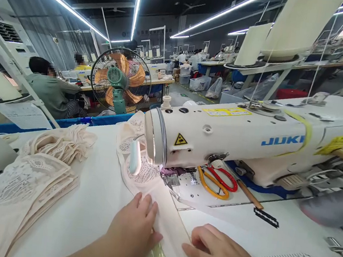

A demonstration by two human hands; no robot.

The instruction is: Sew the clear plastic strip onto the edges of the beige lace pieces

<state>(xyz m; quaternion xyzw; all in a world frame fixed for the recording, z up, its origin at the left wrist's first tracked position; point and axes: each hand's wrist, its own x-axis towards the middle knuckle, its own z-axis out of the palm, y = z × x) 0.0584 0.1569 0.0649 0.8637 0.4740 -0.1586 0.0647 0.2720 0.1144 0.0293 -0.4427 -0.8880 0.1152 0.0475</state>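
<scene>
A beige lace garment (145, 174) lies under the head of the white sewing machine (189, 134), its plain band running toward me. My left hand (136, 227) rests on the left edge of that band, fingers spread and pointing at the machine. To the right, my right hand (219, 254) is at the band's right edge, fingers curled with the thumb against the fabric; what lies between its fingers is too hidden to tell. The needle area is mostly covered by the machine head.
Stacked beige lace pieces (31, 183) lie at the left. Orange-handled scissors (214, 186), red-handled scissors (230, 179) and a black blade (266, 217) lie right of the needle area. A fan (118, 80) stands beyond the table; a person (51, 87) sits at the back left.
</scene>
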